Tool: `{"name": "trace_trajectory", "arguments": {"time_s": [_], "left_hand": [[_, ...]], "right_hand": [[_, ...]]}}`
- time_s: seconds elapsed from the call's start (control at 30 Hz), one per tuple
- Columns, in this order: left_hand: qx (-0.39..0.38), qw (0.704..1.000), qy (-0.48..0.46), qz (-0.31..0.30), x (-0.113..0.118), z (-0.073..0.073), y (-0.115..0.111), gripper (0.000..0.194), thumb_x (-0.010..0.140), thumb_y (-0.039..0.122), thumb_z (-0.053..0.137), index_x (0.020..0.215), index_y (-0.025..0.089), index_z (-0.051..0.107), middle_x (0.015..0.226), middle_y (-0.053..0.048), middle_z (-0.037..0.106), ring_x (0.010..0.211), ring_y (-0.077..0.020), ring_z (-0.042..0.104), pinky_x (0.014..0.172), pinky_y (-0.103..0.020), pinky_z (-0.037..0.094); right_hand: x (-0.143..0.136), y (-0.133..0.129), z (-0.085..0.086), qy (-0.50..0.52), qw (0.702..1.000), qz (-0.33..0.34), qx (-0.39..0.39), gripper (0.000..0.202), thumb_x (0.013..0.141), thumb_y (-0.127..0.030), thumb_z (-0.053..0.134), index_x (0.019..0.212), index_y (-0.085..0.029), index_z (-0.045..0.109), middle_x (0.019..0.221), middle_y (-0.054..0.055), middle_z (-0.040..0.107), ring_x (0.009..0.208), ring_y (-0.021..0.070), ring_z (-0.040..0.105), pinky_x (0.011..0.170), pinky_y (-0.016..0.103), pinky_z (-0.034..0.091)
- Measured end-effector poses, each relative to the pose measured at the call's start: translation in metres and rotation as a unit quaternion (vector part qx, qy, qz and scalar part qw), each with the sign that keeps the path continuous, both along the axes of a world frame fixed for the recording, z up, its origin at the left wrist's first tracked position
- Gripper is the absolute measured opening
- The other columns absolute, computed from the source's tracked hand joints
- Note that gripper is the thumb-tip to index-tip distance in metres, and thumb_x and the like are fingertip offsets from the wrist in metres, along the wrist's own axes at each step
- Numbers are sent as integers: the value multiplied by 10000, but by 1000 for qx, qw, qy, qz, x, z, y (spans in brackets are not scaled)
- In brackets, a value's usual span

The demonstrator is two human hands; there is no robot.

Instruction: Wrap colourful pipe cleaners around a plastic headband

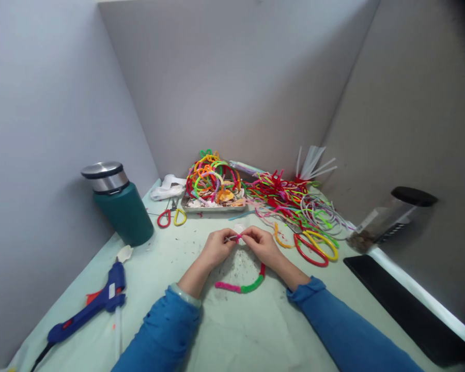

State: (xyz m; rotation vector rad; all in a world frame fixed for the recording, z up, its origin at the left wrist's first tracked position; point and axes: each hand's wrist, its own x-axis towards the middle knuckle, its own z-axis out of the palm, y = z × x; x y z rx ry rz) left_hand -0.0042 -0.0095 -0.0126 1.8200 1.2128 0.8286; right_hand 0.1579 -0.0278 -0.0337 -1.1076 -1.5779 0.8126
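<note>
My left hand [218,248] and my right hand [264,245] meet over the middle of the table, both closed in a pinch. Between their fingertips is a thin pink pipe cleaner [238,237], with a pale strand at the left fingers. Below them a curved fuzzy piece [251,285], pink, green and red, lies on the table, its red end running up close to my right hand. Whether it joins the pinched piece is hidden. Right of my right hand rests a short orange pipe cleaner [280,236].
Left stand a green bottle [124,213] and a blue glue gun [95,308]. At the back are small scissors [173,214], a tray [217,209] heaped with coloured loops, and tangled pipe cleaners [282,194]. Large scissors [316,247], a clear jar [387,219] and a black strip [406,310] lie right.
</note>
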Motion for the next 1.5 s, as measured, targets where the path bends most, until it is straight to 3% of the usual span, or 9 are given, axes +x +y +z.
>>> {"name": "trace_trajectory", "arguments": {"time_s": [0.13, 0.37, 0.7, 0.93, 1.07, 1.23, 1.37, 1.5], "left_hand": [[79, 993, 89, 15, -2, 2, -1, 146, 704, 142, 541, 767, 151, 673, 584, 22, 578, 583, -104, 492, 580, -203, 357], [192, 969, 154, 10, -4, -2, -1, 102, 710, 168, 591, 785, 176, 660, 740, -2, 637, 652, -117, 519, 621, -215, 356], [283, 929, 237, -7, -7, 4, -8, 191, 844, 316, 496, 867, 197, 644, 834, -35, 645, 729, -141, 573, 640, -229, 366], [292, 922, 254, -3, -6, 5, -14, 219, 859, 282, 449, 954, 200, 628, 857, -47, 662, 759, -158, 596, 655, -242, 367], [259, 945, 201, 2, -4, 6, -13, 205, 840, 269, 470, 881, 197, 658, 801, -35, 670, 714, -142, 583, 644, -232, 362], [158, 983, 94, 25, -1, 4, -7, 218, 794, 282, 503, 723, 158, 668, 653, -14, 641, 593, -107, 524, 563, -209, 341], [8, 999, 5, 42, 0, 4, -2, 230, 732, 316, 542, 621, 129, 618, 517, 7, 562, 454, -78, 429, 458, -198, 297], [-157, 982, -104, 27, -2, 5, -1, 214, 678, 330, 577, 625, 123, 581, 504, 15, 545, 324, -39, 306, 349, -203, 190]], "right_hand": [[-1, 0, 0, -9, 1000, 12, 1, 132, 783, -246, 530, 777, -157, 627, 635, -16, 563, 572, 105, 480, 528, 210, 366], [-1, 0, 0, -19, 1000, 20, 7, 141, 792, -237, 521, 798, -154, 635, 663, -9, 579, 597, 108, 495, 551, 213, 372], [0, 0, 0, -19, 1000, 21, 13, 133, 796, -223, 508, 801, -163, 627, 681, -10, 582, 609, 109, 492, 560, 212, 372], [1, 1, -1, -17, 1000, 17, 9, 143, 798, -244, 511, 801, -163, 628, 687, -6, 590, 626, 119, 512, 582, 222, 395], [0, 1, -2, -24, 999, 20, 11, 154, 804, -259, 513, 813, -160, 631, 689, -4, 594, 624, 118, 512, 578, 220, 395], [-1, -1, 2, -48, 999, 12, 16, 151, 808, -258, 517, 805, -156, 628, 676, -3, 598, 597, 112, 502, 558, 214, 381], [-1, -5, 4, -61, 998, 9, 28, 151, 812, -254, 513, 819, -160, 632, 656, -3, 599, 584, 116, 509, 550, 215, 383], [-2, -8, 5, -70, 996, 29, 44, 161, 825, -252, 502, 833, -173, 642, 694, 11, 629, 617, 132, 542, 578, 227, 405]]}}
